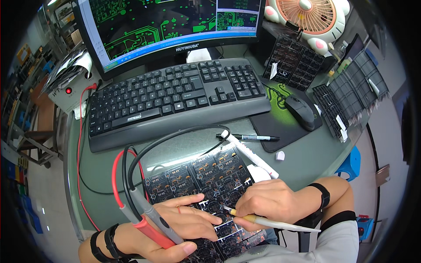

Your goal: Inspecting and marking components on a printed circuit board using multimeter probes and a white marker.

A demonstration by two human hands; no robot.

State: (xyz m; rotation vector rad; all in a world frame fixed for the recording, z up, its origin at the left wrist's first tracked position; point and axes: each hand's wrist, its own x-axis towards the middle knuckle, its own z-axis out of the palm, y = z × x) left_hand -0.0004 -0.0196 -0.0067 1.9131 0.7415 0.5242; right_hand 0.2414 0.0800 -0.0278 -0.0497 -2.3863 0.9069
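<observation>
A dark circuit board panel (pixel 175 180), divided into several repeated boards, lies tilted at the desk's near edge. My left hand (pixel 186 221) rests on it, fingers stretched over its surface. Between that thumb and palm I hold a red test probe (pixel 153 233) and a grey test probe (pixel 158 219), side by side, tips hidden. My right hand (pixel 267 201) grips a slim knife-like tool (pixel 285 225) with a yellowish and white handle. Its small metal tip touches or hovers just over the panel's middle, close to my left fingertips; I cannot tell which.
Beyond the panel lie a white marker (pixel 252 155), a black pen (pixel 250 137) and a white cap (pixel 280 155). Farther back are a keyboard (pixel 175 96), mouse (pixel 300 112) and monitor (pixel 175 26). More board panels (pixel 294 61) and a fan (pixel 307 15) stand at right. Probe cables (pixel 171 131) loop over the desk.
</observation>
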